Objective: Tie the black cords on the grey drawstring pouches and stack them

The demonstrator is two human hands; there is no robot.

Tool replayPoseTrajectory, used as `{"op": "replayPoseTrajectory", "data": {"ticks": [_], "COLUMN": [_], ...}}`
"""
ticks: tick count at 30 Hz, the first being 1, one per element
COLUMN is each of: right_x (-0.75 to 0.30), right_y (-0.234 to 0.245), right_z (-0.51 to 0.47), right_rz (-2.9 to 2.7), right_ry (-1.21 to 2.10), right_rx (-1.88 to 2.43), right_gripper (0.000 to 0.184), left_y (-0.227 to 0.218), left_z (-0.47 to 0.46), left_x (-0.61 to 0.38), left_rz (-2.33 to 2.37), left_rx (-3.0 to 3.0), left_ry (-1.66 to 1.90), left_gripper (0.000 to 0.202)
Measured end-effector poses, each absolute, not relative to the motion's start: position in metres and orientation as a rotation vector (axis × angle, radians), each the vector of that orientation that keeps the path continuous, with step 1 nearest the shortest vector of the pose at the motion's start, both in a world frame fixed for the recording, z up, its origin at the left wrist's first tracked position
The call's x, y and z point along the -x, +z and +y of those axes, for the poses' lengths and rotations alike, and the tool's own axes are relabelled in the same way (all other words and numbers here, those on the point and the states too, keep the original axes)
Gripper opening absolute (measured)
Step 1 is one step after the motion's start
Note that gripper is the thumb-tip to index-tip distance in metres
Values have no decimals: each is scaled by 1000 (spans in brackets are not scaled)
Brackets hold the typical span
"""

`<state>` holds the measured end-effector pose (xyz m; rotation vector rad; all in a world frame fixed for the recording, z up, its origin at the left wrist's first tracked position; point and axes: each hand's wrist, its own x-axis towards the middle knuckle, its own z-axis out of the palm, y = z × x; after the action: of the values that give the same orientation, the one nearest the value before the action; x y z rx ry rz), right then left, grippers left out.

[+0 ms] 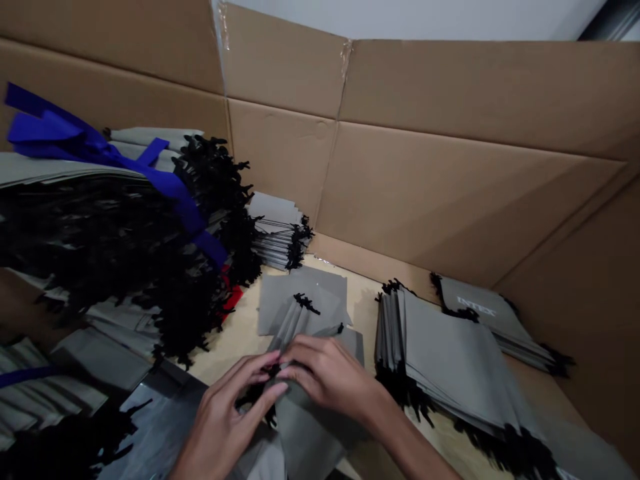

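Note:
Grey fabric pouches (310, 427) with black drawstring ends lie in front of me at the bottom centre. My left hand (230, 407) has its thumb and fingertips closed around the black cords at a pouch's edge. Fingertips of my right hand (320, 373) meet the left ones there, pinching the same pouch edge and cord. The exact grip is partly hidden behind the fingers. Just beyond my hands, a few folded pouches (290, 323) stand on edge with knotted cord tips, and flat grey sheets (330, 287) lie behind them.
On the left rises a big bundle of pouches (100, 227), tied with blue ribbon (180, 197). A smaller stack (275, 230) stands at the back. To the right sit more stacked pouches (450, 347) and an "INTEX" printed pile (480, 307). Cardboard walls (425, 180) enclose the table.

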<state>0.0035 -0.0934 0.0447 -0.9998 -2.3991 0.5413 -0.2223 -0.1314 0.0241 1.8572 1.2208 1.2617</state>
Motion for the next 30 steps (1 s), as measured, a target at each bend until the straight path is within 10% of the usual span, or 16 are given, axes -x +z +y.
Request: {"op": "replayPoseTrajectory", "data": {"ticks": [30], "right_x": [-15], "right_y": [20], "right_z": [-106], "right_rz": [-2162], "right_ry": [618], "right_rx": [998], "right_gripper": [23], "left_y": [34], "left_z": [-109], "left_x": [215], "left_rz": [1235], "left_rx": [-1661], "left_ry": [1054], "left_gripper": [15]}}
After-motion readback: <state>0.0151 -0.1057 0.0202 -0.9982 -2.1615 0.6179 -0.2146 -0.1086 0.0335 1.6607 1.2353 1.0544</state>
